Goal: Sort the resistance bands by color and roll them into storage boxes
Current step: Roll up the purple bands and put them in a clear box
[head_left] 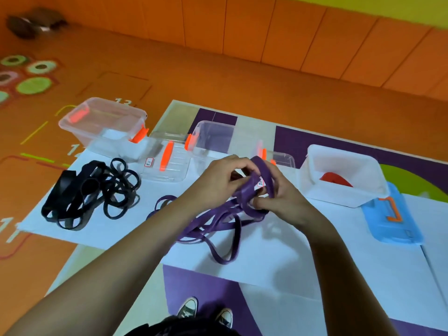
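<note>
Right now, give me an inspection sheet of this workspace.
Surface: white sheet laid over a purple-patterned floor mat.
Job's things: purple resistance bands in a loose tangle, partly lifted; black resistance bands piled at the left; a red band inside the white storage box; two clear storage boxes, open, orange latches.
Clutter: clear lid lying flat; blue lid under the white box's edge.
Grippers: left hand and right hand both closed on the purple bands.
Cables: nothing seen.
Surroundings: orange floor, orange padded wall, person's sneakers below, dark blurred object far left.
</note>
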Available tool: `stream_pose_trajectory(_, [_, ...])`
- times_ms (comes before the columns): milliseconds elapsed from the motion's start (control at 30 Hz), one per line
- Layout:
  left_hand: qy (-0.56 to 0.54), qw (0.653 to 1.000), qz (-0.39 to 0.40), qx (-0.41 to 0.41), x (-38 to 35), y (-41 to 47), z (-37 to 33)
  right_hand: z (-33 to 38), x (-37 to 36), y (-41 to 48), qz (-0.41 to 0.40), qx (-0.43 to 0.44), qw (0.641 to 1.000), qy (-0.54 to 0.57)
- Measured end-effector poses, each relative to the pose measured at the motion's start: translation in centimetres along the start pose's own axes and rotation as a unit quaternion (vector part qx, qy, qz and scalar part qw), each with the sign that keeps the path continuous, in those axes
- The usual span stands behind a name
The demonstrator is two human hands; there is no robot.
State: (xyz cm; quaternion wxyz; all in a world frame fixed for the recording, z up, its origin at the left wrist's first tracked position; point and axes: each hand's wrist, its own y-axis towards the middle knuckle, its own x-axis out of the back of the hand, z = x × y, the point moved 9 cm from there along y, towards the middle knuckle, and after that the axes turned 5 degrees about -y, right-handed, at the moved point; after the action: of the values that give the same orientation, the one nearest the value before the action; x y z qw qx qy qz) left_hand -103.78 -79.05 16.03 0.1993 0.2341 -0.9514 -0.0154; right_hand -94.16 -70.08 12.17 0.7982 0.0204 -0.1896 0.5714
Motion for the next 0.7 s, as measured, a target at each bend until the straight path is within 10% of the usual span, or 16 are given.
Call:
stream_pose_trajectory(233, [-0.072,0.996,-0.048,0.03,1.7,-1.3,1.6,-0.3,-2.7,1.1,0.031,-0.027,0.999,0.026])
stream_pose_trajectory(467, [0.073,0.988,-0.105,0.086,4.3,-3.6,7.9,-2.3,1.5,0.1,-0.191,-0.092,0.976,-0.058])
stream_pose_trajectory(700, [0.314,0.883,0.181,0.299,-5.3,-10.1,26.2,-5.1,7.0,-3.6,-0.332,-0.15,0.928,0.073])
